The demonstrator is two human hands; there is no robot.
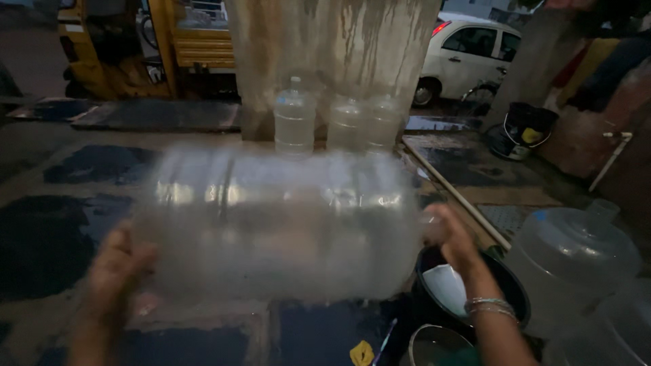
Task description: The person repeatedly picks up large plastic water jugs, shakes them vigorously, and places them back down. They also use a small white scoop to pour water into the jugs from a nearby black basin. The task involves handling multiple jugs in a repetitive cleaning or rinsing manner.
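While both hands grip a large clear water jug (pixel 278 227) held sideways in mid-air, the step in hand looks like shaking or swilling it: the jug is blurred with motion. The left hand (pixel 119 268) presses flat against the jug's left end, fingers spread on the plastic. The right hand (pixel 451 237), with bangles on its wrist, is closed around the right end, seemingly at the neck, though blur hides the exact hold. So the jug lies crosswise between the 2 hands, touching both, just in front of the chest.

Any next move, as I judge it, calls for a firm 2-handed hold, since the wet plastic may slip.

Below the right wrist sits a black tub (pixel 468 288); to its right lies another clear jug (pixel 573 254). Farther off, 3 clear jugs (pixel 346 122) stand on the wet pavement against a concrete pillar (pixel 332 47). Beyond are a yellow vehicle (pixel 135 41) and a white car (pixel 468 51).
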